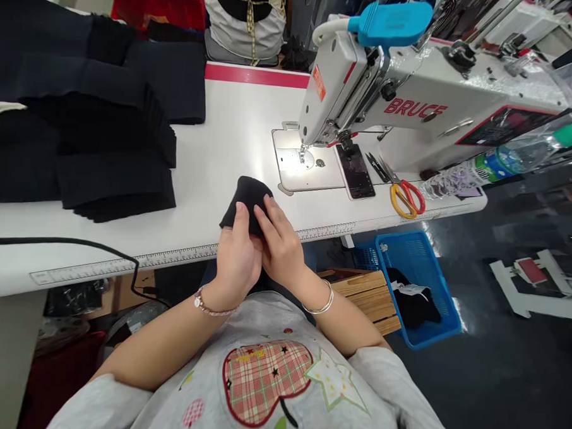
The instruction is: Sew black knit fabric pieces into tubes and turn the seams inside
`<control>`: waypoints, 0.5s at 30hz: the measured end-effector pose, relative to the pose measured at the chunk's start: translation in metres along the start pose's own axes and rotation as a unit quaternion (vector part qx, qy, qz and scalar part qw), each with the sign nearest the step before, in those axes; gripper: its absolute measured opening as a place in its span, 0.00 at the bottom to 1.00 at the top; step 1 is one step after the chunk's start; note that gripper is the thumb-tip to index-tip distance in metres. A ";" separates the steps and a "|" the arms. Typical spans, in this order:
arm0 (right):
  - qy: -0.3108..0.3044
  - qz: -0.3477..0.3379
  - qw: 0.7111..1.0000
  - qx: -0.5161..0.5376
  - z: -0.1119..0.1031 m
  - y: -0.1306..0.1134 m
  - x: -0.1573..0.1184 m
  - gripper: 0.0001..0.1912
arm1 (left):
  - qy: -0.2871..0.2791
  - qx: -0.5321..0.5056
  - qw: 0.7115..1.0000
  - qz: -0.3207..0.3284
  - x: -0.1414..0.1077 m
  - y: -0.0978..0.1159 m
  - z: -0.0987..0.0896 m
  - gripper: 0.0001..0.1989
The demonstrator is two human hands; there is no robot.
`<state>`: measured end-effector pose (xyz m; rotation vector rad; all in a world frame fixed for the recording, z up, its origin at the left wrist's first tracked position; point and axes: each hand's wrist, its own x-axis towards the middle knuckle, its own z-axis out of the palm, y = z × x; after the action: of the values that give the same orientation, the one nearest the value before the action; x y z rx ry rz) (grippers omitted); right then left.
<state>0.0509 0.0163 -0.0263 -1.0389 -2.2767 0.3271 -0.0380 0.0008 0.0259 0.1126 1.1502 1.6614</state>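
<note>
Both hands hold a small piece of black fabric (249, 197) over the front edge of the white sewing table (222, 155). My left hand (238, 257) grips it from the near left, thumb lying on top and fingers hidden beneath. My right hand (282, 246) closes on its right side, fingers laid over the cloth. The fabric looks folded or curved. Beyond the hands and to the right stands a white sewing machine (367, 85) marked BRUCE, its needle and presser foot (304, 153) above the metal plate.
Stacks of black fabric pieces (117, 175) cover the table's left side. A phone (357, 171), scissors (405, 195) and a plastic bottle (501, 162) lie beside the machine. A black cable (86, 242) crosses the front left edge. A blue basket (418, 277) with dark cloth stands below right.
</note>
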 end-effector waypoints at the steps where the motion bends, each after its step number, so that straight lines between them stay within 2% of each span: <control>1: 0.002 -0.006 1.000 -0.001 0.001 0.001 0.001 0.26 | 0.010 0.010 1.000 -0.001 0.001 0.000 0.001 0.14; 8: -0.010 0.008 0.999 -0.046 0.006 0.006 0.017 0.24 | 0.048 0.035 0.998 -0.013 0.007 -0.008 0.006 0.13; 15: -0.015 0.000 0.997 -0.075 0.009 0.013 0.027 0.23 | 0.046 0.057 0.997 0.025 0.014 -0.015 0.005 0.13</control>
<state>0.0398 0.0453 -0.0274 -1.1170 -2.3581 0.1746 -0.0307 0.0141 0.0118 0.1400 1.3220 1.6575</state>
